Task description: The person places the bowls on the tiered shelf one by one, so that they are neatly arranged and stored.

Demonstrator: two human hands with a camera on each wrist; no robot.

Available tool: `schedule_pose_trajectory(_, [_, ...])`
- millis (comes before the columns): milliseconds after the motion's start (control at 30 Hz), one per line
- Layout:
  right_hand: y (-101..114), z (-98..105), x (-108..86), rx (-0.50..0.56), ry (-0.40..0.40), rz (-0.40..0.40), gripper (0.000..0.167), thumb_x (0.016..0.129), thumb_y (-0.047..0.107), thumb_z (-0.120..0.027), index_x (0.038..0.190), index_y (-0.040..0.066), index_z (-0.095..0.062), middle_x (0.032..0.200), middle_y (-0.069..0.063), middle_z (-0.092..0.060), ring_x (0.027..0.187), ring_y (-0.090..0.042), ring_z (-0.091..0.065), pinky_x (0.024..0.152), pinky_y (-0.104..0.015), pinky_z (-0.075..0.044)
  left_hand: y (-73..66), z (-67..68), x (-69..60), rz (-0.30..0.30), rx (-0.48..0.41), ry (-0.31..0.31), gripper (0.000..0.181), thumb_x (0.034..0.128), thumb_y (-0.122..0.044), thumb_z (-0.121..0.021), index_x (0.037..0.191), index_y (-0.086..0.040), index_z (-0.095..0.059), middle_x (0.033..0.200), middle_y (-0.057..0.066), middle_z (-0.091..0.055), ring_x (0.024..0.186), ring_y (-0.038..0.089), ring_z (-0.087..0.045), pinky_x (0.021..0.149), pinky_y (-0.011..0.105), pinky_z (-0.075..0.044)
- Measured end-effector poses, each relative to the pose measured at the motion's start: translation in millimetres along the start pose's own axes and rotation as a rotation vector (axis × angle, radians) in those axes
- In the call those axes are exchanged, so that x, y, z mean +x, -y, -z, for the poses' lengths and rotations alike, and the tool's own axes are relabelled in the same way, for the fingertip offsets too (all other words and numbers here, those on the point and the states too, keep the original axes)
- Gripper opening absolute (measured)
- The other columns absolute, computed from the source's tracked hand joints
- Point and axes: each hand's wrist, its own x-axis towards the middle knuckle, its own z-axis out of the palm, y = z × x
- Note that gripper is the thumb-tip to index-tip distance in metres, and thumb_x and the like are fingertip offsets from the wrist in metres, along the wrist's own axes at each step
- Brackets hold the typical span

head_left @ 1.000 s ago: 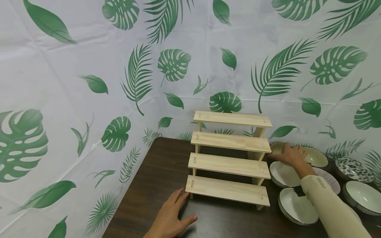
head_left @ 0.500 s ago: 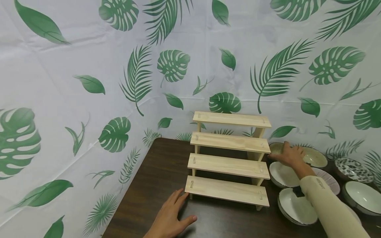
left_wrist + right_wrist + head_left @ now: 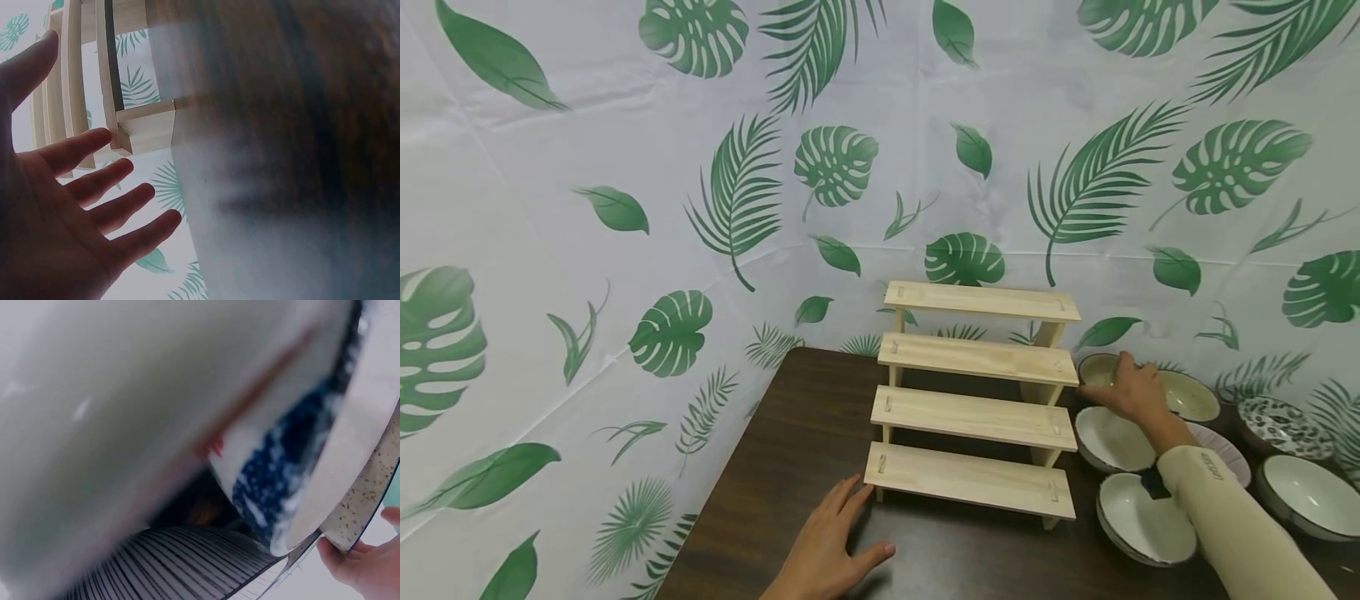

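A four-step light wooden display stand (image 3: 970, 479) stands on the dark table. My left hand (image 3: 827, 542) lies spread at its front left corner, with a fingertip at the end of the lowest step; whether they touch is unclear. In the left wrist view, the left hand (image 3: 81, 212) has its fingers apart and holds nothing. My right hand (image 3: 1135, 396) reaches to the back right and grips the rim of a speckled beige bowl (image 3: 1097, 372) with a dark edge. In the right wrist view, thumb and fingers (image 3: 340, 565) are on either side of that speckled bowl (image 3: 356, 503).
Several more bowls crowd the right side: a white bowl (image 3: 1116, 437), a stacked white bowl (image 3: 1150, 525) in front, a beige oval bowl (image 3: 1191, 398), a black-patterned bowl (image 3: 1285, 427) and a large white bowl (image 3: 1311, 496). A leaf-printed cloth (image 3: 865, 83) hangs behind the table (image 3: 760, 492).
The head view has shifted slightly, so the stand and bowls sit a little further left in it. Both hands keep nearly the same places.
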Motion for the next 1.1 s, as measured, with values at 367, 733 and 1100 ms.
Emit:
schedule_pose_trajectory(367, [-2.2,3.6,-5.9,-0.003,-0.049,-0.005,0.112,0.084,0.054,-0.078,0.146,-0.023,-0.024,0.134,-0.060,-0.030,0.120,-0.073,-0.037,0.091,-0.076,-0.042,0.9,-1.0,1.3,-0.002,0.001,0.001,0.085,0.0905,-0.065,-0.067,0.155,-0.013,-0.047,0.164,0.016,-0.038,0.148,0.049,-0.038,0.105,0.075,-0.039])
schedule_pose_trajectory(733, [-0.4,8.6,-9.4,-0.004,-0.091,0.011,0.113,0.082,0.056,-0.078,0.148,-0.021,-0.027,0.136,-0.058,-0.033,0.120,-0.070,-0.039,0.090,-0.076,-0.043,-2.1,1.6,-0.9,0.007,-0.012,0.023,0.086,0.0904,-0.065,-0.067,0.155,-0.012,-0.046,0.164,0.017,-0.038,0.147,0.050,-0.039,0.103,0.076,-0.040])
schedule_pose_trajectory(1100, [8.2,13.1,-14.9,0.011,-0.096,0.011,0.116,0.084,0.060,-0.074,0.152,-0.018,-0.023,0.141,-0.056,-0.030,0.126,-0.068,-0.036,0.095,-0.076,-0.041,-3.2,2.4,-2.4,-0.002,-0.019,0.023,0.085,0.0908,-0.064,-0.067,0.155,-0.011,-0.046,0.164,0.017,-0.038,0.147,0.050,-0.039,0.103,0.076,-0.040])
